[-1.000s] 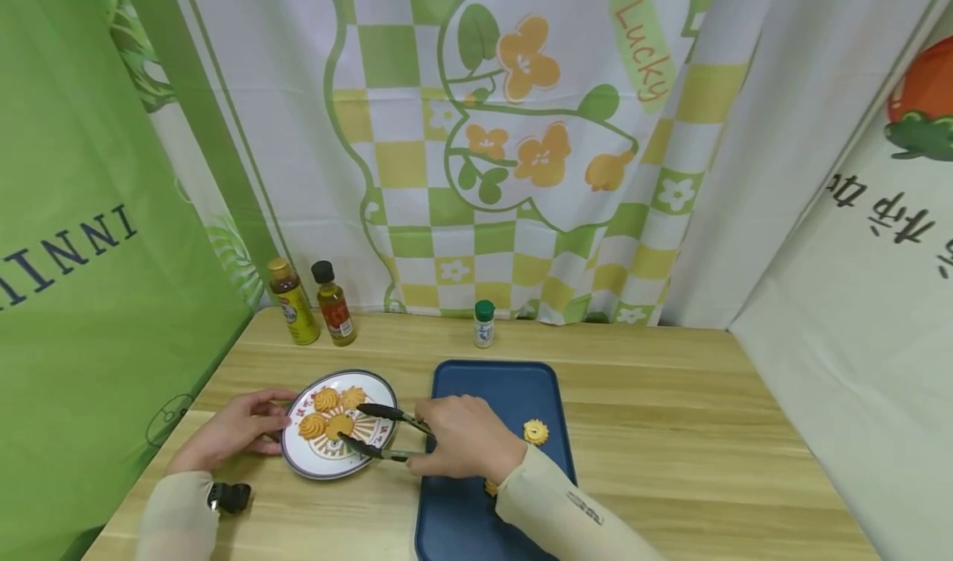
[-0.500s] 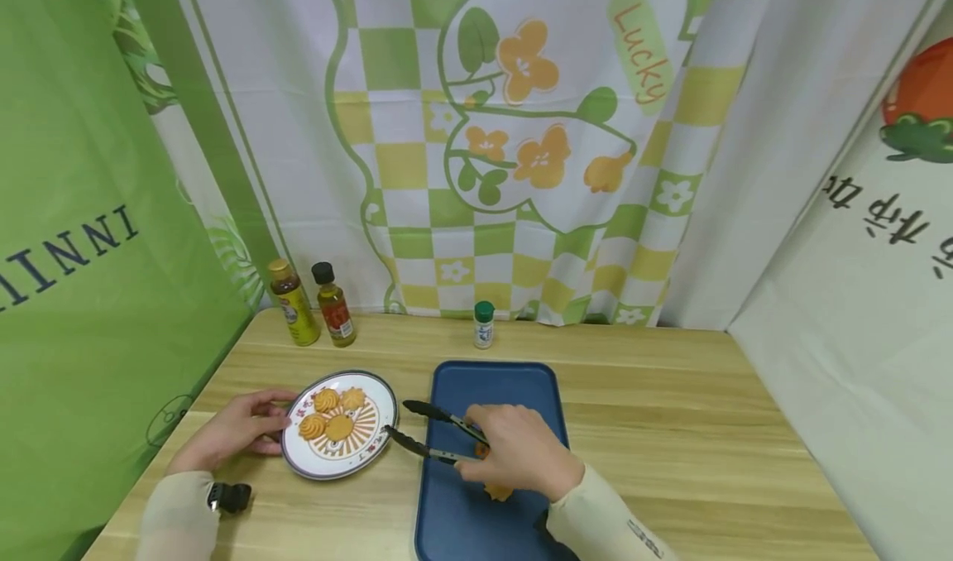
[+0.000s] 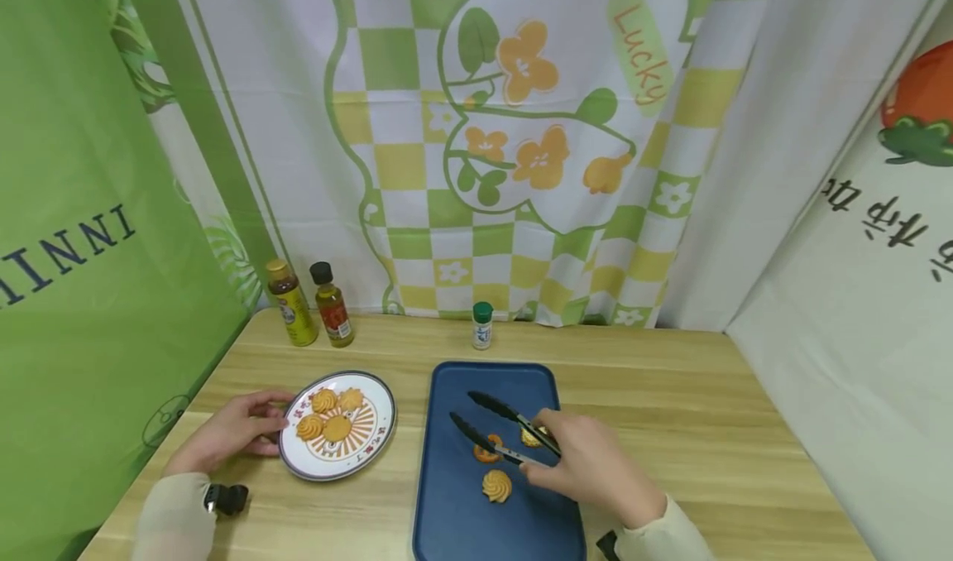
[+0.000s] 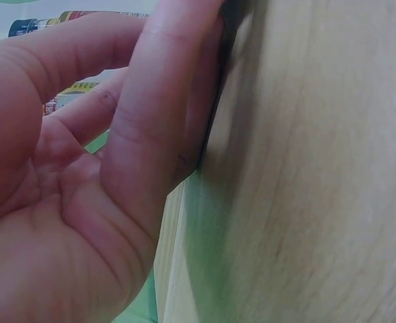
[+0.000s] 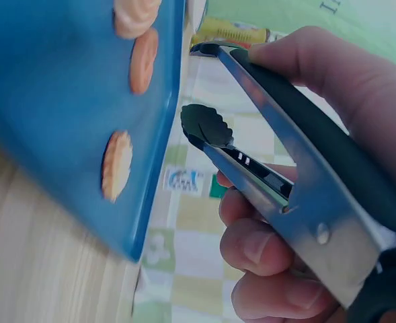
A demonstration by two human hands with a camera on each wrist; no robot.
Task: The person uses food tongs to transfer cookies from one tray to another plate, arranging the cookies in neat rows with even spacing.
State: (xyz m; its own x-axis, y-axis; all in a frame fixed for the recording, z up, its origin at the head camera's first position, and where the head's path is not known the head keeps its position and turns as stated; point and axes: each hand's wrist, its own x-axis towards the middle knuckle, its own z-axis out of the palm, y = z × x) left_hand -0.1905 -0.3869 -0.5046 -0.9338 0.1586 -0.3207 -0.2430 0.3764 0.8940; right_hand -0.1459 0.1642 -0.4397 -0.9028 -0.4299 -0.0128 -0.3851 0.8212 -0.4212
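My left hand (image 3: 238, 429) holds the left rim of a round white plate (image 3: 380, 416) with a dark edge. Several golden swirled cookies (image 3: 309, 427) lie on the plate's left half. Over the blue tray (image 3: 454, 528), my right hand (image 3: 591, 462) grips black-tipped metal tongs (image 5: 325, 195). Their arms are spread, with nothing between the tips. Below the tongs on the tray are a swirled cookie (image 3: 496, 486), a ring-shaped orange-brown cookie (image 3: 487, 450) and a pale yellow cookie (image 3: 532, 438), the last partly hidden by the tongs.
Behind the plate stand a yellow-labelled bottle (image 3: 294, 304) and a black-capped bottle (image 3: 332, 306). A small green-capped shaker (image 3: 482, 326) stands behind the tray. Printed curtains (image 3: 521, 172) close off the back and sides of the wooden table (image 3: 670, 395).
My right hand has drawn the spread tongs rightward from over the plate to over the tray. The cookies on the plate stay put, and my left hand keeps its place at the rim.
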